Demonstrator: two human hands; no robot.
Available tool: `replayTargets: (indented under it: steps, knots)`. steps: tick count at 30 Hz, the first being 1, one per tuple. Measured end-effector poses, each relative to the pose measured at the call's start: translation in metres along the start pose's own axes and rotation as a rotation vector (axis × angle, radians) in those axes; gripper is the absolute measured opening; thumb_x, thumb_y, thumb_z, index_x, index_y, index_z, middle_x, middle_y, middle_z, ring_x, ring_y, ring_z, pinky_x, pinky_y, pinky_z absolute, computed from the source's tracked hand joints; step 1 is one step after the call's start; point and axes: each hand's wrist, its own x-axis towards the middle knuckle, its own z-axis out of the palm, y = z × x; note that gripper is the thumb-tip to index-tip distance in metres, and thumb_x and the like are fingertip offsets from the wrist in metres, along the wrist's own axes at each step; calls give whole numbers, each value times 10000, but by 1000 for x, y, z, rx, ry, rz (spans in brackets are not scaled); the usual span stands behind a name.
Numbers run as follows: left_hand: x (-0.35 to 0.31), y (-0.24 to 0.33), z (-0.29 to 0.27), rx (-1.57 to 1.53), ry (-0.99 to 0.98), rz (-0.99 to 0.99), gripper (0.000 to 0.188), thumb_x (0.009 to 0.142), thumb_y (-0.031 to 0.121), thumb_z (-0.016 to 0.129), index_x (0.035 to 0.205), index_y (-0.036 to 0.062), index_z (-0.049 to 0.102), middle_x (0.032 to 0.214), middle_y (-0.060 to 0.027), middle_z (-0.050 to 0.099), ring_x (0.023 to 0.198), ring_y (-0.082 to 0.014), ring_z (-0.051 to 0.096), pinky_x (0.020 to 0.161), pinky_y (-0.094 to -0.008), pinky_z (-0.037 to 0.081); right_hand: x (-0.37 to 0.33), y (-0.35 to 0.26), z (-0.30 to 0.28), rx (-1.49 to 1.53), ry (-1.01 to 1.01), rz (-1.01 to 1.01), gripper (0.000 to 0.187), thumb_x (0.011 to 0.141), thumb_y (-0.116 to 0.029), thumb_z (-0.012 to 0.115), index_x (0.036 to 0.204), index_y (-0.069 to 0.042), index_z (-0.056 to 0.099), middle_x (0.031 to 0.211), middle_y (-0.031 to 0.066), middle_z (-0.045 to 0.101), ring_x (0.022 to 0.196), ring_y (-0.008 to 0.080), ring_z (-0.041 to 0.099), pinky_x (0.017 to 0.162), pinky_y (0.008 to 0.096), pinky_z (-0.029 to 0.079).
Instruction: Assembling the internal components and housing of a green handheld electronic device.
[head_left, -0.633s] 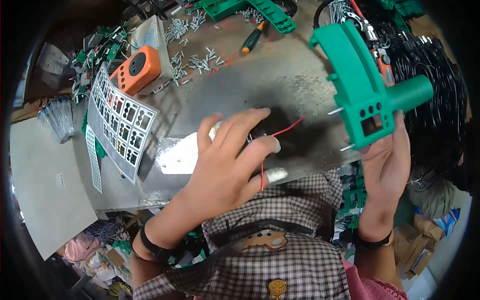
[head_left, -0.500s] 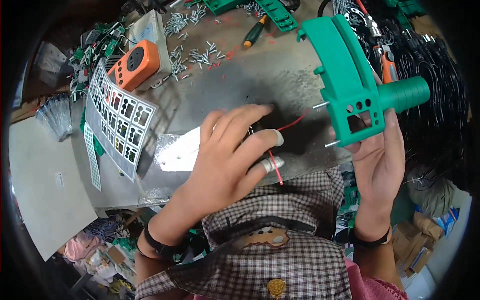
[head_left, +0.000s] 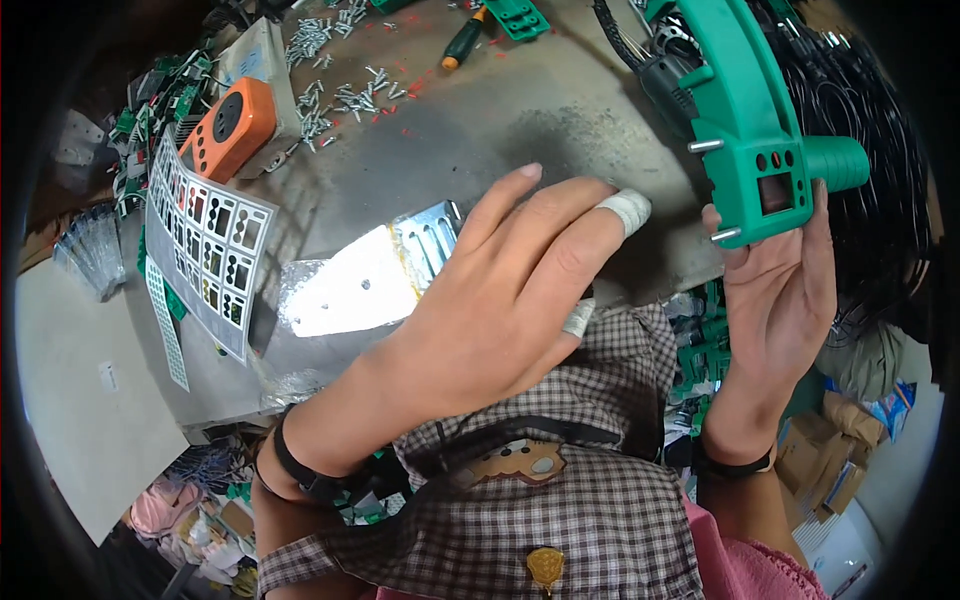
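My right hand (head_left: 778, 285) grips a green plastic tool housing (head_left: 745, 110) from below. The housing has a ribbed round stub, a square window, small round holes and two metal pins sticking out to the left. Over the bench, my left hand (head_left: 510, 285) is palm down with its fingers spread and slightly bent; white tape wraps two fingertips. No object shows in it, though its palm side is hidden. Partly under this hand lies a shiny metal plate (head_left: 425, 240) with slots, beside a bright white, pointed sheet (head_left: 350, 285).
On the left stand a sticker sheet (head_left: 210, 235) and an orange socket device (head_left: 232, 128). Loose screws (head_left: 370, 95) and a screwdriver (head_left: 464, 40) lie at the back. Black cables (head_left: 850, 110) are heaped on the right. A dark corded connector (head_left: 668, 85) sits behind the housing.
My left hand has moved right, its fingers spreading and uncovering the slotted metal plate. The red wire near it no longer shows. My right hand has carried the housing rightward. The view has shifted.
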Motion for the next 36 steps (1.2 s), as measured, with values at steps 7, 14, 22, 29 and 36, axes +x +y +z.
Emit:
replayTargets:
  steps: [7, 14, 22, 29, 36]
  knots:
    - [6, 0, -10, -112, -192, 4, 910, 642, -16, 739, 1480, 52, 390, 1413, -183, 463, 1334, -393, 433, 1167, -582, 274, -8, -6, -10, 123, 33, -16, 388, 1091, -183, 350, 1424, 5, 413, 1455, 240, 485, 1305, 408, 521, 1064, 609, 463]
    - [5, 0, -20, -130, -237, -72, 915, 613, -90, 728, 1466, 49, 428, 1423, -174, 464, 1327, -380, 451, 1115, -479, 384, -8, -3, -11, 135, 50, -17, 391, 1097, -202, 327, 1414, 7, 419, 1445, 248, 494, 1264, 412, 553, 1024, 591, 494]
    - [-10, -11, -36, 255, -173, -114, 675, 747, 160, 813, 1363, 66, 555, 1300, -118, 611, 1248, -312, 549, 1169, -526, 258, 4, 8, 4, 17, 53, 27, 419, 1098, -244, 317, 1412, 13, 422, 1376, 233, 561, 1183, 372, 620, 954, 523, 551]
    - [-17, -18, -18, 265, 76, -163, 545, 667, 326, 862, 1084, 43, 653, 1167, -173, 607, 1069, -342, 585, 923, -486, 434, 12, 33, 44, -70, 327, 100, 477, 1099, -283, 320, 1445, 38, 387, 1320, 214, 596, 1130, 321, 650, 878, 496, 584]
    - [-8, -14, -33, 143, 15, -214, 659, 677, 233, 829, 1221, 6, 536, 1008, -139, 565, 979, -331, 545, 900, -500, 402, 8, 42, 52, -64, 370, 142, 481, 1098, -298, 321, 1437, 34, 399, 1334, 197, 584, 1148, 308, 642, 887, 496, 587]
